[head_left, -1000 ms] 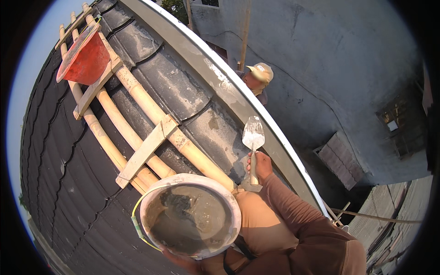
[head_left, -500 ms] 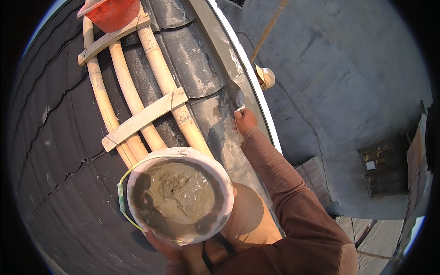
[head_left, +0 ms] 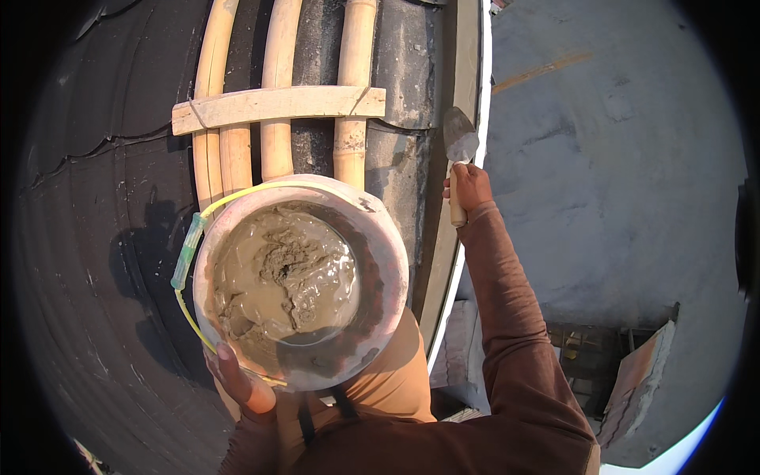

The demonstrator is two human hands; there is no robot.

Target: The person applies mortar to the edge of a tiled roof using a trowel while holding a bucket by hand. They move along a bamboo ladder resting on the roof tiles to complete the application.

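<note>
In my right hand [head_left: 473,188] is a trowel [head_left: 459,136], its pale wooden handle gripped in my closed fingers. Its rounded metal blade points away from me, over the grey mortar strip [head_left: 465,79] along the roof's edge. My left hand [head_left: 240,384] grips the near-left rim of a pale bucket [head_left: 388,261], partly hidden by its wall. Wet grey-brown mortar [head_left: 297,269] fills the lower part of the bucket, lumpy in the middle. The yellow bail handle [head_left: 188,253], with a green grip, hangs over the left side.
Beyond the bucket a bamboo ladder [head_left: 277,103] with a wooden crosspiece lies on dark roof tiles [head_left: 103,261]. A white edge [head_left: 484,71] borders the roof on the right. Past it, far below, is a grey surface [head_left: 586,198] with a dark opening [head_left: 590,348].
The view has turned, and the red bucket and the capped person have left it. My right hand keeps the trowel, now nearer the white edge. More of my left hand shows.
</note>
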